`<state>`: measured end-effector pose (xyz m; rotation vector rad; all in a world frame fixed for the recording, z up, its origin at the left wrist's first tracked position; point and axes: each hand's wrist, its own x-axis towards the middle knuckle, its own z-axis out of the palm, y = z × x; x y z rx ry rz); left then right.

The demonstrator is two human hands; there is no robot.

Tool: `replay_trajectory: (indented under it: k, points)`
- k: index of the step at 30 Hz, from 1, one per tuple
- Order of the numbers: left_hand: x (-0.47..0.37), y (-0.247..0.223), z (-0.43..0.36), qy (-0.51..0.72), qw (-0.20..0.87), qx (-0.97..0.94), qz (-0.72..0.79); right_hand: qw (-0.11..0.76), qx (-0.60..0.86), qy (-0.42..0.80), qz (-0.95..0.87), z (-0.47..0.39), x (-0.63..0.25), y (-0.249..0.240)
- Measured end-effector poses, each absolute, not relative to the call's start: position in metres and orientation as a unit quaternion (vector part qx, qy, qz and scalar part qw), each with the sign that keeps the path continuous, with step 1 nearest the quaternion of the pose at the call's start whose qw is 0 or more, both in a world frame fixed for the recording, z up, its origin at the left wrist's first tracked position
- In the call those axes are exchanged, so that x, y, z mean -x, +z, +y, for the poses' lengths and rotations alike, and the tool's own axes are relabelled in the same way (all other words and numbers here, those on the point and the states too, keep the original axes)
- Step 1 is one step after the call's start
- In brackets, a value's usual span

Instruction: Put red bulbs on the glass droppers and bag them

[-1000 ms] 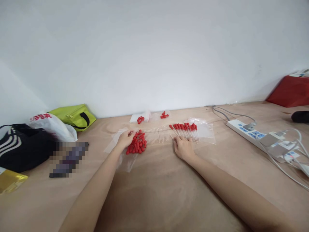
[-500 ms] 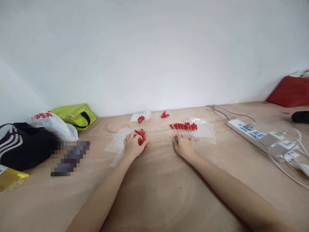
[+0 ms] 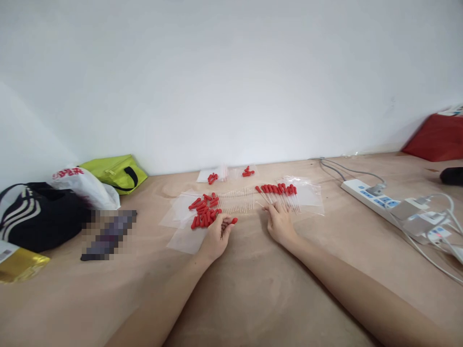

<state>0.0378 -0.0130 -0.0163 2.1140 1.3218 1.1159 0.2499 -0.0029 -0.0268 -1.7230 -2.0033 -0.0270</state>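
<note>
Red bulb (image 3: 234, 221) and thin tube (image 3: 261, 205), one to each hand!

And here we are, both hands low over the wooden table (image 3: 253, 294)! Left hand (image 3: 217, 237): fingertips closed in a pinch, the bulb poking out toward the right, just beside the near edge of the row of bare tubes (image 3: 235, 202). Right hand (image 3: 280, 224): thumb and fingers seem closed on that one thin tube, its pale tip angled at the left; the grip itself is partly hidden. Bulb and tube are apart, a stretch of table between them.

So what's the step? It looks like pairing, one bulb to one tube, because right there beyond the right hand lies a row of bulb-topped tubes (image 3: 277, 189). The join isn't made yet. The next move, I'd judge, calls for lining the bulb's mouth up with the tube's tip, then a gentle push; too much sideways force could slip or snap something so slender. Plenty in reserve, too: a pile of loose bulbs (image 3: 202, 218) sits just left of the left hand, spread on clear plastic bags (image 3: 177, 212).
</note>
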Motion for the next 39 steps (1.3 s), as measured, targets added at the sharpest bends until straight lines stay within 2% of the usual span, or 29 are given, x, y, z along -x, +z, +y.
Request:
replay_trajectory:
  k: [5,13,21,28,39]
  points:
    - [-0.037,-0.018,-0.01,0.411,0.257,-0.742,0.463,0.308,0.558,0.039,-0.769,-0.012,-0.257,-0.036]
    - [-0.045,-0.014,-0.014,0.416,0.25,-0.729,0.483,0.291,0.481,0.076,-0.823,-0.015,-0.254,-0.026]
    - [-0.046,-0.016,-0.015,0.405,0.342,-0.723,0.444,0.309,0.439,0.058,-0.842,-0.016,-0.25,-0.026]
    - [-0.047,-0.008,-0.017,0.382,0.235,-0.794,0.412,0.322,0.402,0.055,-0.855,-0.015,-0.25,-0.027]
    - [-0.048,0.0,-0.021,0.309,0.205,-0.837,0.403,0.311,0.376,0.046,-0.872,-0.014,-0.252,-0.026]
